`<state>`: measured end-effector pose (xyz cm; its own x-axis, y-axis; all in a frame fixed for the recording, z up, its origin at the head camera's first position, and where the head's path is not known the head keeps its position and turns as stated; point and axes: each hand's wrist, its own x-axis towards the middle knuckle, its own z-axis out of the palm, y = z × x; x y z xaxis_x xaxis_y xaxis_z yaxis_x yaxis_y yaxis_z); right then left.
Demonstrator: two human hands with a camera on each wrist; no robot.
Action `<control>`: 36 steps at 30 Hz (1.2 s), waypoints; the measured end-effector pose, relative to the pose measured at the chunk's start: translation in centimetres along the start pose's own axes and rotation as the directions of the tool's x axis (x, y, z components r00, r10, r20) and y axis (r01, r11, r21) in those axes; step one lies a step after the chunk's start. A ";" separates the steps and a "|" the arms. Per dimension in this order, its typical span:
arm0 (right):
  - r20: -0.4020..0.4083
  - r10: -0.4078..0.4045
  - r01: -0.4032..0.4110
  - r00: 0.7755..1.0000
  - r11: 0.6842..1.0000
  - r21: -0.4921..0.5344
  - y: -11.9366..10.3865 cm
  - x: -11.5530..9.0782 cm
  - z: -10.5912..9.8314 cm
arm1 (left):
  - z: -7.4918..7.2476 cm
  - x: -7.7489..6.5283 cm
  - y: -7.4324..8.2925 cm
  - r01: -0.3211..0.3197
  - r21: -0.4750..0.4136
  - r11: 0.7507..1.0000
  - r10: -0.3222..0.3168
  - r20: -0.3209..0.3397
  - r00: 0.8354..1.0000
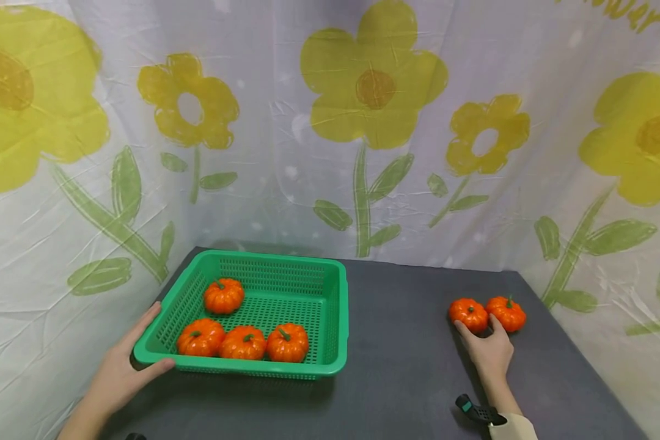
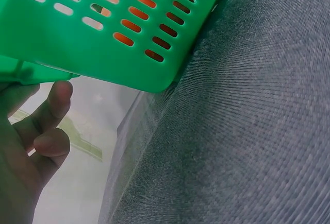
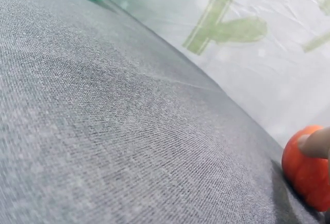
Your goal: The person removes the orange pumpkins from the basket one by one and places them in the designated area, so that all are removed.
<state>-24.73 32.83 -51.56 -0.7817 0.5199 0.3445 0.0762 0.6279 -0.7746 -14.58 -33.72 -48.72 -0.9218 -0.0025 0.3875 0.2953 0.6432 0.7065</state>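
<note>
A green plastic basket [image 1: 338,318] stands on the left part of the table with several small orange pumpkins inside, one pumpkin [image 1: 223,296] lying behind a front row. My left hand [image 1: 122,360] holds the basket's front left corner, thumb along the front rim and fingers at the left side. In the left wrist view, curled fingers [image 2: 53,144] show just under the rim. Over at the right, my right hand [image 1: 491,351] grips an orange pumpkin [image 1: 468,315] between thumb and fingers. A second pumpkin [image 1: 507,314] lies close beside it. The right wrist view shows only a fingertip on the held pumpkin [image 3: 304,170].
The dark grey table [image 1: 396,348] stretches between the basket and the two pumpkins on the right. A pale curtain [image 1: 264,183] with painted yellow flowers closes off the back and both sides. A black band [image 1: 478,412] is on the right wrist.
</note>
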 end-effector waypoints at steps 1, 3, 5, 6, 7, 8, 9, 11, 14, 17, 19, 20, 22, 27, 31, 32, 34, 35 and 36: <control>-0.004 -0.002 0.002 1.000 1.000 0.006 0.0 0.0 0.0 | 0.0 0.0 0.0 0.003 0.000 1.000 -0.003 0.000 1.000; -0.011 -0.005 0.005 1.000 1.000 0.012 0.0 -0.1 0.0 | 0.0 0.0 0.0 0.008 0.003 1.000 -0.008 0.003 1.000; -0.017 -0.008 0.008 1.000 1.000 0.016 0.0 -0.1 0.0 | -0.1 0.0 0.0 0.011 0.006 1.000 -0.011 0.004 1.000; -0.020 -0.007 0.008 1.000 1.000 0.018 0.0 0.0 0.1 | -0.1 0.0 0.0 0.010 0.010 1.000 -0.010 0.003 1.000; -0.024 -0.006 0.007 1.000 1.000 0.024 0.0 -0.1 0.1 | -0.1 0.0 0.0 0.009 0.014 1.000 -0.009 0.002 1.000; -0.029 -0.005 0.006 1.000 1.000 0.029 0.0 -0.1 0.1 | -0.1 0.0 0.0 0.008 0.014 1.000 -0.008 0.002 1.000; -0.034 -0.005 0.006 0.999 0.999 0.033 0.0 -0.1 0.1 | -0.1 0.0 0.0 0.008 0.015 1.000 -0.008 0.001 1.000; -0.049 -0.006 0.008 0.999 0.999 0.045 0.0 -0.1 0.1 | -0.1 0.0 0.0 0.011 0.013 1.000 -0.011 0.003 1.000; -0.073 -0.008 0.013 0.997 0.998 0.065 0.0 0.0 0.1 | -0.1 0.1 0.0 0.015 0.004 1.000 -0.015 0.005 1.000; -0.097 -0.012 0.020 0.995 0.997 0.080 -0.2 0.1 0.2 | -0.1 0.0 0.0 0.015 0.009 1.000 -0.015 0.002 1.000; -0.115 -0.016 0.026 0.993 0.996 0.088 -0.3 0.1 0.2 | -0.1 0.0 0.0 0.018 0.014 1.000 -0.018 0.001 1.000; -0.125 -0.019 0.030 0.992 0.995 0.091 -0.3 0.1 0.1 | -0.1 0.0 0.1 0.018 0.013 1.000 -0.018 0.002 1.000; -0.149 -0.030 0.045 0.988 0.994 0.095 -0.5 0.1 0.1 | -0.1 0.0 0.1 0.019 0.007 1.000 -0.020 0.006 1.000; -0.211 -0.051 0.076 0.976 0.991 0.111 -1.2 -0.1 0.0 | 0.1 0.1 0.0 0.014 0.000 1.000 -0.014 0.010 1.000; -0.191 -0.043 0.065 0.981 0.992 0.112 -1.9 -0.3 -0.1 | 0.2 0.1 -0.2 0.008 -0.006 1.000 -0.008 0.007 1.000; -0.174 -0.040 0.062 0.984 0.991 0.121 -2.1 -0.3 -0.1 | 0.2 0.0 -0.3 0.008 -0.005 1.000 -0.008 0.006 1.000; -0.141 -0.045 0.067 0.989 0.986 0.156 -2.5 -0.4 -0.2 | 0.2 0.0 -0.4 0.005 0.000 1.000 -0.005 0.002 1.000; -0.123 -0.044 0.066 0.991 0.982 0.179 -2.8 -0.4 -0.2 | 0.2 0.0 -0.4 0.003 0.002 1.000 -0.003 0.001 1.000; -0.107 -0.045 0.066 0.993 0.977 0.202 -3.2 -0.5 -0.2 | 0.2 0.1 -0.4 0.004 0.008 1.000 -0.004 -0.001 1.000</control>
<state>-24.44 30.70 -49.17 -0.7139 0.5499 0.4335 -0.1021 0.5307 -0.8414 -14.81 -33.83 -49.11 -0.9229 -0.0056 0.3849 0.2894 0.6491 0.7035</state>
